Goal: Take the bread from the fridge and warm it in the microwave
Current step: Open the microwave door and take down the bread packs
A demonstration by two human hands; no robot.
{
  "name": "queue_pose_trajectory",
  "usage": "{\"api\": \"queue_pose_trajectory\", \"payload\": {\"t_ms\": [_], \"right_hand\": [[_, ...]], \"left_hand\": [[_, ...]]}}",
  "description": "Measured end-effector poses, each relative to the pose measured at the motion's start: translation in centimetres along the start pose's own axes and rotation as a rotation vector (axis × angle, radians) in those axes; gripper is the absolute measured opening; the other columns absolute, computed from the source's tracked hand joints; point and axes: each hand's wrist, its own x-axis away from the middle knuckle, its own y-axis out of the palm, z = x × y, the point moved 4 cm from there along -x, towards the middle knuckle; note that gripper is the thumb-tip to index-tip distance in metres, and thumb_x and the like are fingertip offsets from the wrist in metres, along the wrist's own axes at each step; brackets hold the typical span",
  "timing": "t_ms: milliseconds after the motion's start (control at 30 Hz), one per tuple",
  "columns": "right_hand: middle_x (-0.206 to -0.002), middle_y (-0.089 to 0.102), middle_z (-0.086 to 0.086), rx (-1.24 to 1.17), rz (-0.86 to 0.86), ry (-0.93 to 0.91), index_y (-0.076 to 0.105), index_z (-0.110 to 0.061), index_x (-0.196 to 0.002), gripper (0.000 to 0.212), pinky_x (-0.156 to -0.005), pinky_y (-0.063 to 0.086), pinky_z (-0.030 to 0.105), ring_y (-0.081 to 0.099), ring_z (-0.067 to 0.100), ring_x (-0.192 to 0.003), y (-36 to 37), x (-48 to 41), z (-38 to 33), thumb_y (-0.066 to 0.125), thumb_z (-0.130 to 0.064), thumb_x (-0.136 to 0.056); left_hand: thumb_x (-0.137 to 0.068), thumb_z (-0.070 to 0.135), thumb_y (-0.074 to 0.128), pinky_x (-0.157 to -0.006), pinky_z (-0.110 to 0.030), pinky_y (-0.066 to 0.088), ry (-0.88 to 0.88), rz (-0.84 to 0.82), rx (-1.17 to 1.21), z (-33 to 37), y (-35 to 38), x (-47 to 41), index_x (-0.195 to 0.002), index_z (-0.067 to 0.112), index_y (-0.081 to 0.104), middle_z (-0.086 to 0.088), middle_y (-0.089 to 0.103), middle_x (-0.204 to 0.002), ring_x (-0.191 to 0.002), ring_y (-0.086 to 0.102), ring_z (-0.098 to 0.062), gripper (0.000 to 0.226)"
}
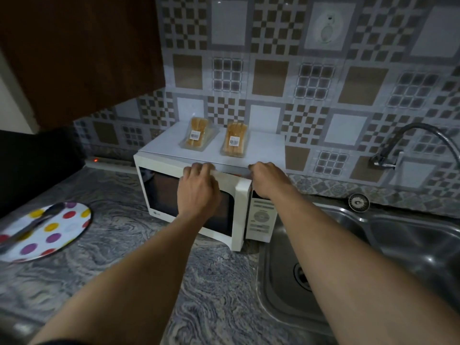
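- Polka-dot plate [53, 231] at 9 o'clock on the marbled grey counter [139, 265]; a dark utensil [27, 231], blurred, lies across it.
- Power strip [109, 162] with a red lamp lit, against the wall at about 10 o'clock from the plate.
- White microwave [174, 155] at frame centre, standing on the counter; its door [239, 215] is ajar, free edge swung out toward the camera on the right side, hinge on the left.
- Left bread pack [196, 135] lies on the microwave top at 12 o'clock, clear wrap, barcode label up. Right bread pack [235, 139] lies just beside it, apart, same orientation.
- Left hand [199, 188]: fingers curled over the top edge of the door, palm flat against the door's face. Gripping the door edge, holding nothing else.
- Right hand [267, 180]: at 1 o'clock from the left hand, fingers bent over the microwave's upper front edge above the control panel [261, 217], just right of the door's free edge. Whether it presses or merely rests, cannot tell.
- Steel sink [373, 245] at 3 o'clock, touching the microwave's right side by appearance; sink strainer [358, 202] rests on its back rim.
- Tap [410, 140] on the tiled wall [311, 70] at 2 o'clock, spout arching right.
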Motion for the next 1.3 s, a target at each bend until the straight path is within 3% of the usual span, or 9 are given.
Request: {"api": "queue_pose_trajectory", "payload": {"t_ms": [100,200,400,533,700,833,1033,1133,1300], "right_hand": [[-0.115,0.062,0.018,-0.003,-0.034,-0.009,0.061,-0.008,-0.123,0.038,-0.078,0.048,0.036,0.06,0.036,-0.103,-0.1,-0.6,-0.9,0.045,0.002,-0.09],[-0.118,0.062,0.018,-0.017,-0.059,-0.02,0.058,-0.007,-0.128,0.043,-0.082,0.051,0.037,0.059,0.035,-0.105,-0.1,-0.9,-1.7,0.042,0.002,-0.09],[-0.115,0.061,0.017,-0.006,-0.12,-0.002,0.059,-0.005,-0.119,0.031,-0.074,0.044,0.033,0.057,0.033,-0.094,-0.1,-0.5,-3.4,0.045,-0.007,-0.092],[-0.118,0.06,0.015,0.017,-0.127,0.006,0.058,-0.006,-0.119,0.029,-0.088,0.049,0.039,0.058,0.035,-0.108,0.1,-0.4,-4.7,0.049,-0.02,-0.095],[-0.139,0.047,0.018,0.076,-0.157,0.022,0.045,-0.008,-0.14,0.049,-0.108,0.036,0.052,0.045,0.037,-0.126,1.5,-1.4,-6.1,0.051,-0.03,-0.097],[-0.152,0.034,0.017,0.106,-0.184,0.028,0.033,-0.009,-0.149,0.064,-0.112,0.029,0.056,0.034,0.038,-0.137,2.3,-2.3,-7.1,0.049,-0.042,-0.097],[-0.158,0.023,0.02,0.107,-0.19,0.014,0.022,-0.006,-0.154,0.074,-0.118,0.02,0.056,0.024,0.04,-0.144,3.1,-3.4,-8.1,0.049,-0.045,-0.098],[-0.16,0.018,0.021,0.107,-0.19,0.015,0.017,-0.006,-0.155,0.077,-0.119,0.017,0.056,0.02,0.042,-0.145,3.6,-3.8,-8.8,0.049,-0.046,-0.098],[-0.161,0.015,0.021,0.118,-0.183,0.038,0.014,-0.007,-0.156,0.076,-0.12,0.015,0.056,0.017,0.043,-0.146,4.0,-3.9,-9.0,0.048,-0.041,-0.098]], "left_hand": [[-0.101,0.036,0.027,-0.103,-0.047,0.042,0.062,-0.146,-0.082,-0.1,1.4,-1.0,-0.13,0.021,0.056,-0.005,0.058,-0.133,-0.128,0.047,-0.026,0.043],[-0.101,0.041,0.017,-0.107,-0.052,0.037,0.046,-0.198,-0.087,-0.6,1.8,-0.7,-0.134,0.023,0.054,-0.002,0.056,-0.137,-0.134,0.043,-0.024,0.053],[-0.102,0.04,0.033,-0.092,-0.045,0.048,0.037,-0.103,-0.076,-0.8,-1.8,0.6,-0.098,0.02,0.07,-0.005,0.07,-0.098,-0.088,0.063,-0.03,0.042],[-0.101,0.048,0.034,-0.063,-0.034,0.043,-0.072,-0.071,-0.049,-2.6,-3.7,1.5,-0.087,0.02,0.071,-0.008,0.07,-0.081,-0.074,0.064,-0.035,0.048],[-0.1,0.05,0.031,-0.064,-0.035,0.051,-0.121,-0.109,-0.046,-5.1,-5.9,1.8,-0.058,0.024,0.047,-0.003,0.058,-0.063,-0.063,0.061,-0.029,0.051],[-0.098,0.047,0.031,-0.068,-0.037,0.054,-0.152,-0.176,-0.131,-6.8,-7.0,1.7,-0.071,0.023,0.055,-0.009,0.062,-0.071,-0.07,0.063,-0.033,0.043],[-0.1,0.05,0.029,-0.077,-0.04,0.043,-0.251,-0.316,-0.209,-9.0,-7.3,1.0,-0.107,0.009,0.06,-0.023,0.063,-0.111,-0.101,0.06,-0.041,0.052],[-0.101,0.051,0.026,-0.105,-0.052,0.034,-0.305,-0.455,-0.236,-10.6,-7.2,0.8,-0.132,0.002,0.048,-0.024,0.046,-0.135,-0.125,0.046,-0.042,0.062],[-0.1,0.052,0.025,-0.114,-0.059,0.016,-0.369,-0.565,-0.227,-12.6,-7.6,-0.3,-0.146,0.001,0.029,-0.022,0.031,-0.151,-0.141,0.029,-0.037,0.069]]}}
